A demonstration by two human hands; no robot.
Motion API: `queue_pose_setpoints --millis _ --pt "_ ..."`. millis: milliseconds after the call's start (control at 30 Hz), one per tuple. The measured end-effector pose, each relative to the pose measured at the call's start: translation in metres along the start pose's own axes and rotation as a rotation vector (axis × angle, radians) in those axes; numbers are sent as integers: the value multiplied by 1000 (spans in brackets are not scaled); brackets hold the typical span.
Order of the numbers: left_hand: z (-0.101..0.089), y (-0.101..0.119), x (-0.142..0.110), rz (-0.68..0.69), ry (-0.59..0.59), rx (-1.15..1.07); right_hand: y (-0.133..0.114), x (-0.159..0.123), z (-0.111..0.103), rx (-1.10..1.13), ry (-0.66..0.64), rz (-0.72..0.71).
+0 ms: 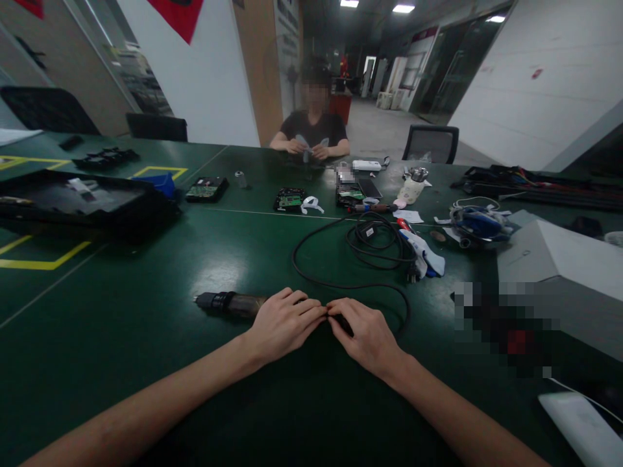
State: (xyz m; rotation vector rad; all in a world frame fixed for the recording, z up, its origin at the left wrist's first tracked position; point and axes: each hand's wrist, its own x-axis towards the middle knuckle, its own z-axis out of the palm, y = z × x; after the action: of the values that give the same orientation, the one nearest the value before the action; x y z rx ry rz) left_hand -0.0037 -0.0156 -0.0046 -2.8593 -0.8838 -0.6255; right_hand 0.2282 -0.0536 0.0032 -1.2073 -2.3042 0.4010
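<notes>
The left hand (287,323) and the right hand (366,336) are seen bare, with slender fingers (313,316). The left forearm (160,403) and the right forearm (452,408) are likewise bared along their whole visible length, smoothly tapered toward uncovered wrists (249,350).

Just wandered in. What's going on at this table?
Someone is working bare-handed at a green table. The left hand lies over a dark cylindrical tool, whose tip points left. Its fingertips nearly meet those of the right hand; what they pinch there is mostly hidden. A black cord loops across the table beyond the hands, and its plug lies loose. Across the table sits another person, handling something I can't make out.
</notes>
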Motion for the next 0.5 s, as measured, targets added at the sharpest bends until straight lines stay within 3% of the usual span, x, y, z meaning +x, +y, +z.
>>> queue_pose_setpoints --millis 133,233,367,500 --pt "-3 -10 -16 0 24 -4 -7 -2 -3 -97 75 -56" --pt "-15 -28 -40 -25 14 7 -9 -4 -6 -90 207 -128" --pt "-40 -69 -92 -69 -21 37 -7 -7 -5 -25 348 -203" --pt "-66 -118 -160 -180 -48 59 -4 -7 -2 9 368 -205"
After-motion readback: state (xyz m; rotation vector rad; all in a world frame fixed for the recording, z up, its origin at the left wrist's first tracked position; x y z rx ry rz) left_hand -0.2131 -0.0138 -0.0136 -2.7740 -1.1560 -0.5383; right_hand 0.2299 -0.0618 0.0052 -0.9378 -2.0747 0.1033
